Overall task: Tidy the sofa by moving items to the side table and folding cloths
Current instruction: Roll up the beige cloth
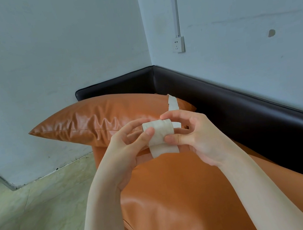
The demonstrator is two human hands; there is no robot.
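A narrow cream cloth strip (161,132) is held in mid-air above the orange sofa seat (175,188). My left hand (129,146) pinches its left part between thumb and fingers. My right hand (191,134) pinches its right edge, thumb below and fingers above. One end of the strip sticks up behind my right fingers, and the other end hangs down between my hands. The side table is not in view.
An orange leather cushion (93,120) lies at the sofa's far end, against the black padded backrest (241,103) that runs along the wall corner. Pale tiled floor (35,217) lies to the left. A wall socket (178,44) sits above the backrest.
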